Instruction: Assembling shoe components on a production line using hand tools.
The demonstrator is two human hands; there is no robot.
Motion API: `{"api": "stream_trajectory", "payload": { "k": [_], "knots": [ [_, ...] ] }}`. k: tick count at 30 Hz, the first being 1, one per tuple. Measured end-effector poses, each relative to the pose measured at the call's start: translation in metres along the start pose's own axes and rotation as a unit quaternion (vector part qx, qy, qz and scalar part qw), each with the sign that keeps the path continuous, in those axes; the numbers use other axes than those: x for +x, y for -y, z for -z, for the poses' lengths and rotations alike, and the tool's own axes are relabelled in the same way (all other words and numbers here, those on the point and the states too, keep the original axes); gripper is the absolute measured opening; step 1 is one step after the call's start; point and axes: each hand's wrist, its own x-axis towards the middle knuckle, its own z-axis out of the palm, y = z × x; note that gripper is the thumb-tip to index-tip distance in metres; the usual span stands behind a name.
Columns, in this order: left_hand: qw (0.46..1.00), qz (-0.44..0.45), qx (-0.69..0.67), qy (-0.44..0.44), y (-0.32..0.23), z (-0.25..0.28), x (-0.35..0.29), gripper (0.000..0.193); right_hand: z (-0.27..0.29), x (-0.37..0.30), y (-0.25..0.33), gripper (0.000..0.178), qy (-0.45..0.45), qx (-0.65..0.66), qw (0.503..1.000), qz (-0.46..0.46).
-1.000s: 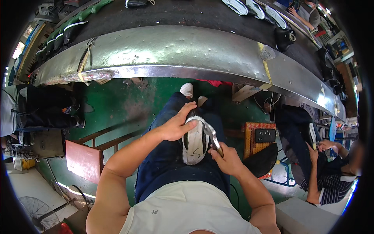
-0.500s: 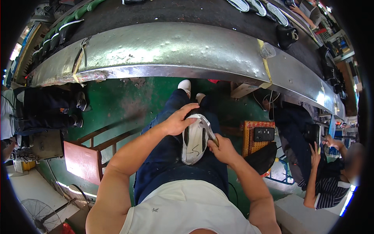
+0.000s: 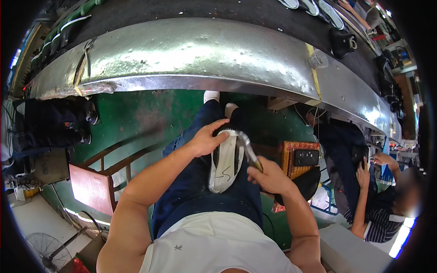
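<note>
Shoe (image 3: pixel 225 170) lies sole-up on the lap (image 3: pixel 189 195), apparently for support. I see the hands apart: left hand (image 3: pixel 207 140) clasping its far end, likely steadying it, right hand (image 3: pixel 271 176) gripping a tool (image 3: pixel 248 148).

Good passage over the floor (image 3: pixel 150 111), between left forearm (image 3: pixel 161 169) and table (image 3: pixel 195 50)! Straight ahead, though, its metal front bars the way; rightward, seat (image 3: pixel 298 171) and phone (image 3: pixel 306 157) stand near the right hand (image 3: pixel 271 176).
</note>
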Motion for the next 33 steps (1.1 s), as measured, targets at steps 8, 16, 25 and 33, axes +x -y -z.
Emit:
{"api": "stream_trajectory", "payload": {
  "k": [8, 16, 25, 33],
  "knots": [
    [0.969, 0.053, 0.202, -0.131, 0.031, -0.027, -0.041, 0.064, -0.014, 0.027, -0.033, 0.031, -0.059, 0.035, 0.997, -0.031],
    [0.994, 0.101, -0.019, -0.038, 0.029, -0.035, -0.081, 0.099, -0.040, -0.031, -0.070, 0.036, -0.018, -0.043, 0.999, 0.012],
    [0.990, 0.055, 0.126, 0.022, 0.040, -0.053, -0.112, 0.116, -0.041, -0.045, -0.065, 0.059, -0.070, -0.300, 0.934, 0.181],
    [0.985, -0.005, 0.172, 0.006, 0.063, -0.068, -0.117, 0.111, -0.039, -0.036, 0.004, 0.049, -0.023, -0.552, 0.828, 0.099]
  ]
}}
